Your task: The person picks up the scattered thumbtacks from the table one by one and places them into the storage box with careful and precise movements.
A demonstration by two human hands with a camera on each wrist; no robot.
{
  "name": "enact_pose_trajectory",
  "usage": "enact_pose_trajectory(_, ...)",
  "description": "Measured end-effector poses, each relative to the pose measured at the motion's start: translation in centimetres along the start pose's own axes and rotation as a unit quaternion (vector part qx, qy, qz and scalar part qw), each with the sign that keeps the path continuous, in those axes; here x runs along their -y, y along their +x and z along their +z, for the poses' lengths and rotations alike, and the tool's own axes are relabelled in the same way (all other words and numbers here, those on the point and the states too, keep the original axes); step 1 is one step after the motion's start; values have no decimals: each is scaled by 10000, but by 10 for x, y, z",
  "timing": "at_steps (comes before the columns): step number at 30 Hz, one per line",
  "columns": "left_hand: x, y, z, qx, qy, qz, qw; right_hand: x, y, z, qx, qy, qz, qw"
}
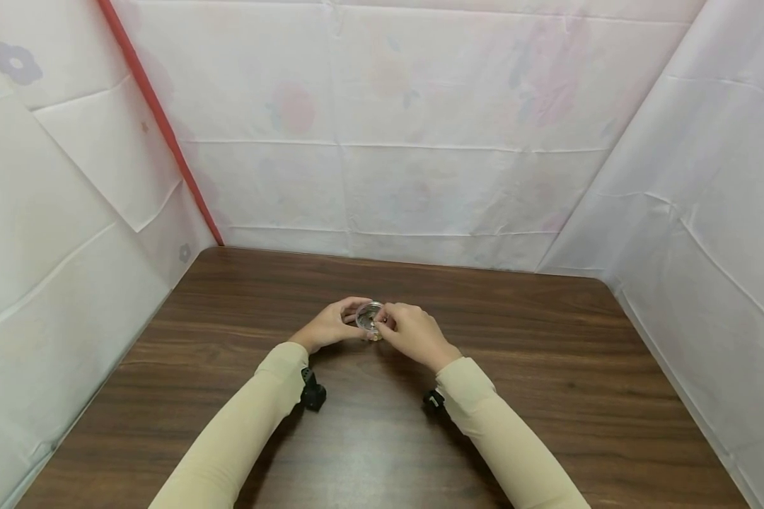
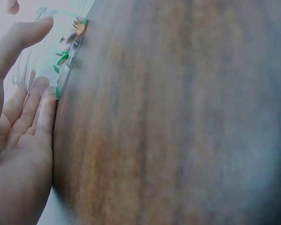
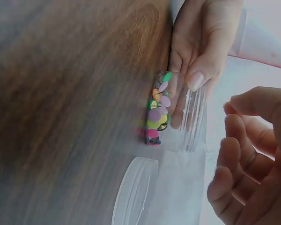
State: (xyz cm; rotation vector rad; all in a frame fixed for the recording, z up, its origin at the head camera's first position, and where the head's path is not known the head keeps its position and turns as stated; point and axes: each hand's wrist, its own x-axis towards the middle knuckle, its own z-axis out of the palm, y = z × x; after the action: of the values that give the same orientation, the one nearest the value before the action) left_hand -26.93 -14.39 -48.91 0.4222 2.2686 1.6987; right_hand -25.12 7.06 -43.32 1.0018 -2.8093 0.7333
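A clear plastic jar [image 3: 180,129] with a ridged, uncovered mouth stands upright on the table. Several thumbtacks [image 3: 158,110] in green, purple, orange, yellow and pink lie at its bottom. My left hand [image 1: 331,325] grips the jar's side, thumb on the near side and fingers round the far side. Just over the mouth is my right hand [image 1: 414,332], fingers curled and thumb tip against the forefinger in the right wrist view; I cannot tell whether something small is between them. A translucent round lid [image 3: 136,192] is on the table beside the jar.
The dark wood-grain table [image 1: 547,396] carries the jar near its middle. White patterned cloth [image 1: 420,141] hangs behind it and along both sides. A red strip [image 1: 159,120] runs down the back left corner. Each wrist wears a small black camera [image 1: 313,392].
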Motion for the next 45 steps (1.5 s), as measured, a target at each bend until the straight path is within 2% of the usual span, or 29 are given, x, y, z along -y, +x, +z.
enact_pose_trajectory(7, -1, 0, 1, -29, 20, 59, 10000, 2, -12, -2, 314, 2, -187, 9993)
enact_pose_trajectory(15, 3, 2, 0, -52, -16, 63, 10000, -2, -23, 4, 749, 202, -70, 9970)
enact_pose_trajectory(19, -2, 0, -2, 45, -33, 53, 10000, -3, -28, 6, 835, 265, -136, 9961)
enact_pose_trajectory(26, 1, 1, 1, -31, 77, 12, 10000, -5, -33, 8, 889, 242, -229, 9955)
enact_pose_trajectory(37, -2, 1, 0, 50, 93, 62, 9999, -10, -39, 10, 1046, 450, -149, 9934)
enact_pose_trajectory(41, 2, -1, -2, -48, -50, -1, 10000, -8, -42, 10, 1164, 566, -121, 9915)
enact_pose_trajectory(45, 5, -2, -4, -218, -25, -15, 9998, -6, -44, 10, 1111, 576, -128, 9921)
